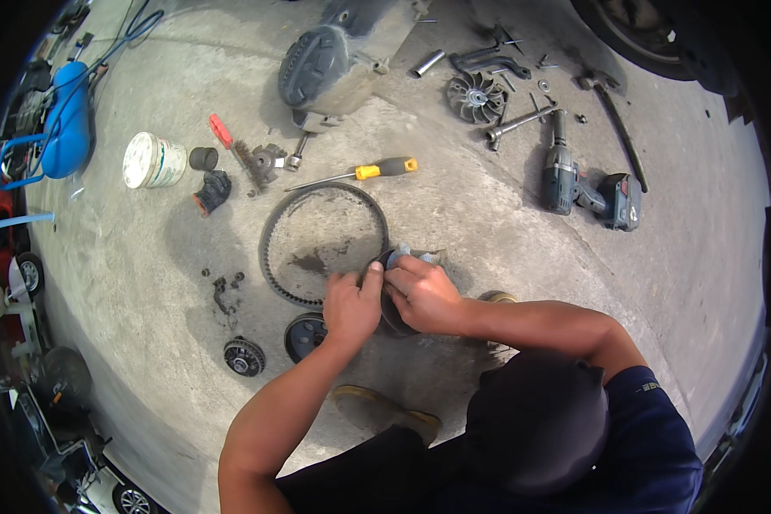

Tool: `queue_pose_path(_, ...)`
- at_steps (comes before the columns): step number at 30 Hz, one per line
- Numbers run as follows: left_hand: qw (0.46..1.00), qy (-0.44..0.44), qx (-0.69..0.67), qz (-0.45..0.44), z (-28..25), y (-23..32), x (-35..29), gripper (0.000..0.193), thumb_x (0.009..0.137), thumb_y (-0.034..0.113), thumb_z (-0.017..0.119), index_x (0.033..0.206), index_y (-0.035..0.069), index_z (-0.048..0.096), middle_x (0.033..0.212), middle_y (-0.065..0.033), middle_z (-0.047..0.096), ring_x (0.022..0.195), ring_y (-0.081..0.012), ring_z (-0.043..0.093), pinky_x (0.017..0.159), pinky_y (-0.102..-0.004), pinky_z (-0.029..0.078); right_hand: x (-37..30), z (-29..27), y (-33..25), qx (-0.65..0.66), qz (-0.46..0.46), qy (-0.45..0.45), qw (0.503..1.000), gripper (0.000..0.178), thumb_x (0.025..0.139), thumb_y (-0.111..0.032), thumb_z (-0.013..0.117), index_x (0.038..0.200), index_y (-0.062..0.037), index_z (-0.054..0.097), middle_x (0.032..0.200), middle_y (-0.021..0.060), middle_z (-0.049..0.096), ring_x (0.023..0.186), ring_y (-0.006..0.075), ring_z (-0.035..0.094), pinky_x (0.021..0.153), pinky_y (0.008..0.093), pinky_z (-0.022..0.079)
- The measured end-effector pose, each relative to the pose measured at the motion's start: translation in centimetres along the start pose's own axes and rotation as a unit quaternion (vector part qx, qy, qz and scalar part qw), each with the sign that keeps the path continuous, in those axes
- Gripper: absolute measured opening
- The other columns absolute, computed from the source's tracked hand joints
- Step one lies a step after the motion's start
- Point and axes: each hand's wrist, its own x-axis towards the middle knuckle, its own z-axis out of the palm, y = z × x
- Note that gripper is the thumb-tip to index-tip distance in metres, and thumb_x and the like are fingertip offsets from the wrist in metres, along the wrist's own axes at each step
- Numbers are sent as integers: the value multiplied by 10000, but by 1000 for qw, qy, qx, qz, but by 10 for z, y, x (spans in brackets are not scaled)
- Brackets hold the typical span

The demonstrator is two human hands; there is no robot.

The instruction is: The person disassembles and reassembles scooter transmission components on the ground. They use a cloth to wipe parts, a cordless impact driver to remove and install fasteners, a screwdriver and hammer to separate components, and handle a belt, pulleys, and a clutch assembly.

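Note:
My left hand (351, 306) is closed on the left edge of a dark round part (393, 319), its thumb pointing up along the rim. My right hand (424, 295) bends over the same part, fingers pinched on a crumpled light grey-blue cloth (398, 254) that shows above them. Much of the part is hidden by both hands. Just beyond my left hand a toothed rubber belt (265, 244) lies in a loop on the concrete. A black pulley-like disc (303, 337) rests beside my left wrist, and a clutch-like round part (244, 356) lies further left.
Beyond the belt are a yellow-and-black screwdriver (385, 169), a red-handled wire brush (221, 130), a white tub (154, 161) and a scooter engine casing (325, 73). To the right lie a cordless impact wrench (560, 180), a hammer (618, 128) and a finned fan wheel (476, 98).

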Motion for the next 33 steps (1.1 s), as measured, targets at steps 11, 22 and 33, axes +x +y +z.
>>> queue_pose_path(11, 999, 18, -19, 18, -5, 3, -4, 614, 1018, 492, 603, 865, -96, 694, 1004, -324, 633, 968, -503, 614, 894, -538, 472, -48, -36, 42, 19, -235, -149, 960, 242, 823, -28, 746, 1056, 7, 689, 983, 138, 638, 840, 343, 666, 752, 449, 571)
queue_pose_path(22, 1000, 5, -17, 12, -1, -3, 0, 631, 1022, 543, 563, 889, -56, 709, 1065, -307, 634, 1026, -506, 618, 931, -551, 477, -29, -5, -9, 131, 47, 18, 990, 135, 930, -62, 724, 1051, -3, 704, 922, 167, 699, 826, 362, 704, 739, 428, 570)
queue_pose_path(33, 998, -2, -37, 47, -5, -20, -4, 555, 1018, 466, 612, 838, -57, 657, 983, -277, 605, 930, -485, 598, 850, -531, 475, -46, -35, 63, -35, -207, -185, 960, 217, 849, -133, 776, 1038, -68, 693, 937, 88, 606, 776, 294, 673, 650, 401, 558)
